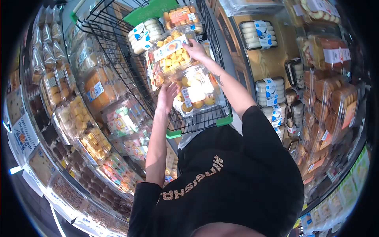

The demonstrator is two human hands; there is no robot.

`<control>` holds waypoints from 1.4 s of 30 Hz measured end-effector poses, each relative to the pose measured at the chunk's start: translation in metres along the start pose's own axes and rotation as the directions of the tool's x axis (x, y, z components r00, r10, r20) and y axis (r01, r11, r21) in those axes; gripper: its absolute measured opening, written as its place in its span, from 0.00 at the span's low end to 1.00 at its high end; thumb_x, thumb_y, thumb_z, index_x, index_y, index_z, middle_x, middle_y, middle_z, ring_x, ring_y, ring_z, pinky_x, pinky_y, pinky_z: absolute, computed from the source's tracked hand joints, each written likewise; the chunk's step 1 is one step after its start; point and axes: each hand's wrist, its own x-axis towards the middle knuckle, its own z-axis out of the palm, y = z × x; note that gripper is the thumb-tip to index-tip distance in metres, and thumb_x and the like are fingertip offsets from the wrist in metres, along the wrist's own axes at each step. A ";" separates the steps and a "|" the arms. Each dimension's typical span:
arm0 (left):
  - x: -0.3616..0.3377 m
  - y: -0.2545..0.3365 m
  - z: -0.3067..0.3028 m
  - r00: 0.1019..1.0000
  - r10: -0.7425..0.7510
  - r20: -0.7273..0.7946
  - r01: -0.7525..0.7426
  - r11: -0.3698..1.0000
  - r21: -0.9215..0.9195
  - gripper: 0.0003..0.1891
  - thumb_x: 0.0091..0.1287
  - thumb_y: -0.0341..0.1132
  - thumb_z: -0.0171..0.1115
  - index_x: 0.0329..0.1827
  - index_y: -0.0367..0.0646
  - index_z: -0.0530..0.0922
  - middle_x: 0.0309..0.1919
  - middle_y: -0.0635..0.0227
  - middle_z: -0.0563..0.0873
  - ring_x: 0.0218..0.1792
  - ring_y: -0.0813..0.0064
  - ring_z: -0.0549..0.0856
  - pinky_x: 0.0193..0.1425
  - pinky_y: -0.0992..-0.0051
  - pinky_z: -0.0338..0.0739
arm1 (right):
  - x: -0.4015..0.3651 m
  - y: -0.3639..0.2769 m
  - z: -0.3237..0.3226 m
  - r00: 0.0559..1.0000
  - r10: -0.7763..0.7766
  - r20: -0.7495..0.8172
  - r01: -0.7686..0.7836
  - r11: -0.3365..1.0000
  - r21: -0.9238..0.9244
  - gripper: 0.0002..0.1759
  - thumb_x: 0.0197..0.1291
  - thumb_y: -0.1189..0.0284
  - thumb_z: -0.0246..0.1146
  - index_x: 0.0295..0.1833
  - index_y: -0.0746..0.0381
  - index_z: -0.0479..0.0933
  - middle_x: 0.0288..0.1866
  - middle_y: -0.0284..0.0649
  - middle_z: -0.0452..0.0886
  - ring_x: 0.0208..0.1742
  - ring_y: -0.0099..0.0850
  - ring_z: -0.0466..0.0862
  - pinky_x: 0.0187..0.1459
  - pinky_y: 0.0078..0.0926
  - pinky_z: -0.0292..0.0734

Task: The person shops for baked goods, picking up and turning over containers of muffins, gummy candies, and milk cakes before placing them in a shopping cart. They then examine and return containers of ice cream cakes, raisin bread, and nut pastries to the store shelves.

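Note:
My right hand (pixel 195 50) grips the right edge of a clear plastic box of small yellow pastries (pixel 175 59), its fingers over the lid and paper band. Fingers apart, my left hand (pixel 167 96) is open by the left side of another clear box of round pastries (pixel 207 100), with glare on its lid. Both boxes lie in a black wire shopping cart (pixel 118 53) with green trim. Behind them in the cart are a pack of white buns (pixel 145 35) and a box of golden pastries with an orange label (pixel 181 16).
To the left, a shelf display holds stacked boxes of yellow pastries (pixel 75 114) and pastel-coloured sweets (pixel 124 118). On the right, a wooden counter (pixel 262 65) carries packs of white buns (pixel 258 34) and boxes of brown baked goods (pixel 335 104). The cart's green-cornered near edge (pixel 199 127) is close to my body.

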 end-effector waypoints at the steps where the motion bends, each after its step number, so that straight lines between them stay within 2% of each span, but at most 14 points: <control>1: -0.008 -0.002 0.002 1.000 0.023 -0.002 -0.023 0.995 0.100 0.29 0.67 0.40 0.46 0.66 0.32 0.53 0.63 0.48 0.63 0.60 0.61 0.69 0.64 0.65 0.63 | -0.002 0.002 -0.001 1.000 -0.010 -0.019 0.010 1.000 0.004 0.28 0.54 0.57 0.59 0.56 0.63 0.69 0.49 0.51 0.77 0.51 0.44 0.76 0.53 0.34 0.69; 5: -0.053 -0.034 0.005 0.993 0.119 -0.024 -0.088 0.844 0.529 0.17 0.66 0.36 0.46 0.55 0.38 0.67 0.50 0.59 0.75 0.51 0.67 0.75 0.55 0.69 0.70 | -0.050 -0.008 -0.018 0.926 -0.310 -0.217 0.278 0.946 -0.165 0.23 0.53 0.67 0.58 0.55 0.65 0.67 0.49 0.53 0.73 0.53 0.48 0.72 0.55 0.38 0.66; 7: -0.070 -0.067 -0.020 0.942 0.325 0.084 -0.265 0.565 0.781 0.11 0.66 0.34 0.50 0.47 0.37 0.73 0.39 0.65 0.80 0.42 0.77 0.78 0.46 0.79 0.71 | -0.107 -0.008 -0.032 0.855 -0.423 -0.300 0.345 0.896 -0.281 0.20 0.56 0.71 0.57 0.55 0.64 0.68 0.50 0.51 0.71 0.54 0.46 0.70 0.54 0.38 0.66; 8: -0.080 -0.084 -0.033 0.932 0.345 0.113 -0.294 0.535 0.792 0.16 0.66 0.38 0.51 0.48 0.34 0.74 0.40 0.56 0.81 0.46 0.68 0.79 0.53 0.72 0.70 | -0.140 -0.006 -0.042 0.844 -0.463 -0.271 0.348 0.856 -0.381 0.20 0.54 0.73 0.57 0.54 0.64 0.68 0.50 0.51 0.68 0.53 0.47 0.69 0.54 0.38 0.66; 10: -0.103 -0.108 -0.052 0.925 0.309 0.219 -0.332 0.383 0.862 0.15 0.66 0.36 0.50 0.51 0.36 0.71 0.42 0.55 0.79 0.45 0.60 0.79 0.52 0.68 0.71 | -0.198 0.022 -0.044 0.781 -0.547 -0.301 0.337 0.776 -0.533 0.22 0.49 0.78 0.57 0.54 0.59 0.70 0.53 0.52 0.66 0.54 0.48 0.67 0.53 0.43 0.64; 13: -0.140 -0.147 -0.079 0.879 0.201 0.432 -0.424 -0.081 0.902 0.21 0.67 0.43 0.45 0.59 0.41 0.65 0.49 0.57 0.75 0.54 0.60 0.72 0.62 0.62 0.58 | -0.289 0.055 -0.041 0.752 -0.597 -0.279 0.315 0.697 -0.644 0.28 0.41 0.79 0.59 0.55 0.57 0.71 0.54 0.51 0.66 0.56 0.47 0.66 0.53 0.42 0.61; 15: -0.141 -0.164 -0.099 0.756 0.275 0.594 -0.524 -0.291 0.801 0.21 0.67 0.44 0.44 0.59 0.42 0.66 0.51 0.56 0.74 0.56 0.59 0.71 0.62 0.61 0.57 | -0.331 0.095 -0.022 0.733 -0.628 -0.260 0.366 0.687 -0.628 0.29 0.40 0.79 0.60 0.54 0.57 0.71 0.51 0.46 0.69 0.54 0.43 0.68 0.53 0.42 0.60; 20: -0.138 -0.156 -0.106 0.723 0.251 0.644 -0.609 -0.208 0.765 0.17 0.67 0.38 0.44 0.56 0.45 0.70 0.49 0.59 0.76 0.53 0.60 0.72 0.58 0.63 0.60 | -0.389 0.137 0.020 0.893 -0.450 -0.030 0.316 0.673 -0.668 0.24 0.52 0.67 0.61 0.57 0.51 0.70 0.59 0.38 0.68 0.69 0.36 0.58 0.63 0.50 0.50; 23: -0.126 -0.157 -0.116 0.673 0.257 0.694 -0.661 -0.212 0.720 0.15 0.67 0.34 0.44 0.54 0.48 0.73 0.46 0.61 0.77 0.51 0.61 0.74 0.54 0.64 0.64 | -0.385 0.137 0.028 0.865 -0.493 -0.091 0.314 0.674 -0.669 0.21 0.53 0.65 0.60 0.54 0.54 0.72 0.54 0.38 0.70 0.64 0.38 0.62 0.60 0.48 0.53; 27: -0.124 -0.166 -0.121 0.630 0.258 0.733 -0.680 -0.272 0.681 0.16 0.66 0.34 0.46 0.57 0.47 0.70 0.44 0.60 0.77 0.49 0.59 0.74 0.54 0.63 0.63 | -0.383 0.123 0.031 0.937 -0.342 -0.073 0.184 0.661 -0.728 0.16 0.52 0.64 0.60 0.47 0.55 0.75 0.48 0.36 0.71 0.60 0.35 0.63 0.57 0.43 0.56; 29: -0.137 -0.167 -0.117 0.601 0.208 0.772 -0.619 -0.491 0.613 0.22 0.64 0.34 0.50 0.62 0.43 0.64 0.44 0.57 0.75 0.48 0.58 0.73 0.56 0.62 0.63 | -0.383 0.125 0.033 0.937 -0.339 -0.087 0.166 0.650 -0.742 0.16 0.53 0.65 0.59 0.48 0.55 0.74 0.48 0.35 0.71 0.61 0.34 0.63 0.56 0.43 0.56; 30: -0.138 -0.174 -0.121 0.507 0.193 0.840 -0.580 -0.645 0.498 0.27 0.61 0.33 0.52 0.64 0.38 0.58 0.46 0.55 0.73 0.49 0.57 0.72 0.56 0.62 0.63 | -0.383 0.128 0.034 0.928 -0.360 -0.091 0.187 0.666 -0.722 0.16 0.53 0.65 0.59 0.48 0.54 0.74 0.48 0.35 0.71 0.61 0.34 0.63 0.56 0.43 0.56; 34: -0.133 -0.175 -0.121 0.625 0.092 0.775 -0.527 -0.683 0.506 0.30 0.57 0.26 0.50 0.65 0.38 0.56 0.48 0.55 0.72 0.51 0.58 0.71 0.55 0.62 0.63 | -0.396 0.123 0.029 0.948 -0.304 -0.098 0.156 0.708 -0.689 0.15 0.53 0.67 0.59 0.48 0.54 0.75 0.49 0.33 0.71 0.63 0.33 0.62 0.55 0.43 0.57; 42: -0.141 -0.189 -0.118 0.573 0.136 0.808 -0.595 -0.610 0.524 0.27 0.60 0.28 0.49 0.65 0.39 0.58 0.48 0.53 0.72 0.51 0.54 0.72 0.55 0.59 0.61 | -0.391 0.141 0.027 0.970 -0.228 -0.085 0.117 0.743 -0.660 0.20 0.47 0.69 0.59 0.50 0.53 0.75 0.54 0.33 0.71 0.66 0.33 0.59 0.57 0.50 0.58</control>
